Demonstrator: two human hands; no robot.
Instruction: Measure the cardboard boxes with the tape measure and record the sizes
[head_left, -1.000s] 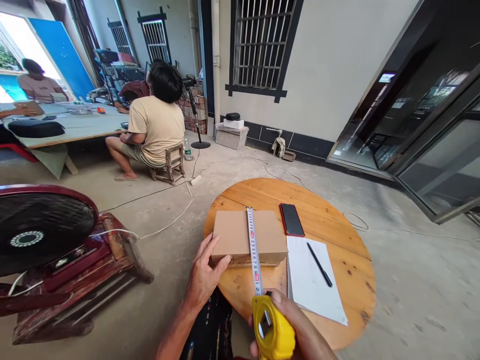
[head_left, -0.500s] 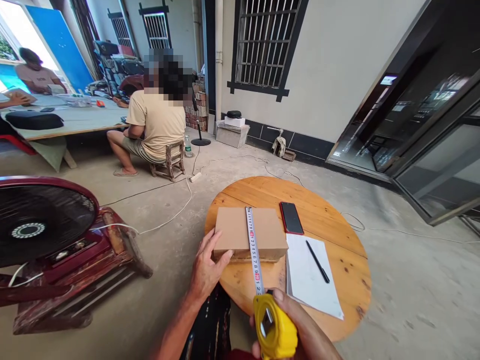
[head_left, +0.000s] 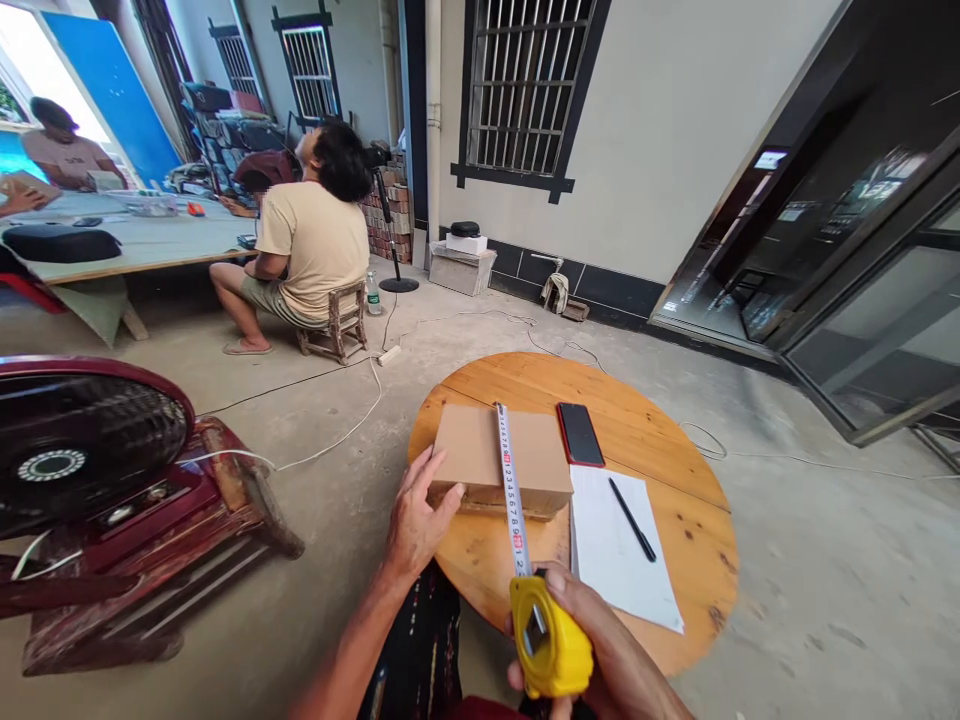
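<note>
A closed brown cardboard box (head_left: 472, 445) lies on the round wooden table (head_left: 675, 590). My left hand (head_left: 420, 510) grips its near left corner, thumb on the front face and fingers along the left side. In my right hand (head_left: 577, 610) is a yellow tape measure (head_left: 551, 640), held low in front of the table's near edge. Its extended metal blade (head_left: 512, 490) runs across the top of the box, with the end hook at the far edge. The fingers under the tape case are partly hidden.
Right of the box lie a phone (head_left: 580, 434), white paper (head_left: 607, 550) and a black pen (head_left: 631, 520). A fan (head_left: 82, 450) stands on a wooden chair at left. Beyond, a person (head_left: 315, 240) sits by a long table (head_left: 157, 235). Cables (head_left: 330, 445) cross the floor.
The box has shifted slightly away from me and turned a little, with the blade still across it. The tape measure has risen slightly in view. Both hands keep their holds.
</note>
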